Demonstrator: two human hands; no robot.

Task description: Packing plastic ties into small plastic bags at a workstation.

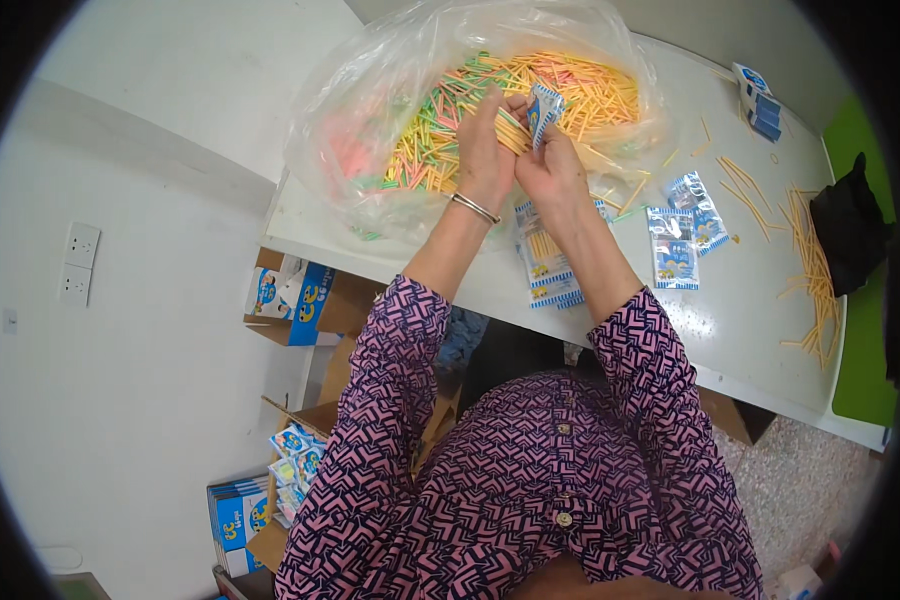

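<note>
Pink-and-navy patterned shirt [530, 460] fills the lower middle, its sleeves reaching up toward the front edge of a white table [750, 320]. Past that edge, the left hand [482, 160], a metal bangle [476, 208] at its wrist, curls round a small bunch of pale sticks [511, 132]. Just beside it, the right hand [553, 170] pinches a blue-and-white packet [543, 112], held tilted. Both hands are close together in front of a big see-through bag [315, 110] heaped with yellow, green, pink and orange sticks, which bounds their room ahead and to the left. Flat packets [545, 255] lie beneath the right forearm, more packets [674, 250] just right of it; farther right, white tabletop shows before loose sticks [815, 280] line that end, near a black item [850, 225] and a green panel [863, 395]. More packets are stacked near the far edge. At left stands a pale wall [120, 350] with sockets [79, 263]; below are a blue-sided carton [312, 303] and speckled floor [805, 480].
</note>
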